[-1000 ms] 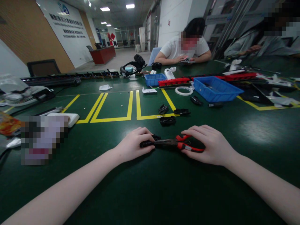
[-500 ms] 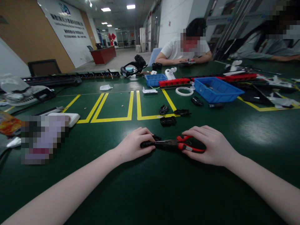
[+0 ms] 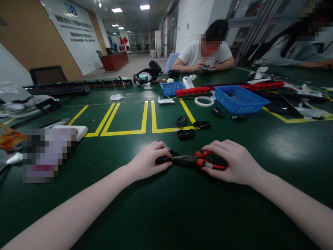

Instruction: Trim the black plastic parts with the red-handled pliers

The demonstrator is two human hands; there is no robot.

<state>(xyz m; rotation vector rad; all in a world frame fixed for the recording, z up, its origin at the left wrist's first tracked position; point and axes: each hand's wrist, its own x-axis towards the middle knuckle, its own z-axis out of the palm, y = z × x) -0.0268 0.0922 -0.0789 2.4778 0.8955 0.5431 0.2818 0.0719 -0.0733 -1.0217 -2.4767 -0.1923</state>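
Facing each other, hands (image 3: 150, 158) curled, right around pliers (image 3: 200, 161)

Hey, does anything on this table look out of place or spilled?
No spill shows. One black plastic part looks slightly out of place, lying across the yellow tape at a corner, mostly outside the outline.

I count two bare hands of mine, left hand (image 3: 149, 158) and right hand (image 3: 232, 161), one pair of red-and-black-handled metal pliers (image 3: 191, 158), and at least one black plastic piece (image 3: 161, 160) in my left grip. Farther off I see four loose glossy black parts (image 3: 186, 134), one short black cylinder (image 3: 239, 117) to their right, two open blue plastic bins (image 3: 246, 108), one flat white ring (image 3: 198, 103) and two other people (image 3: 191, 53).
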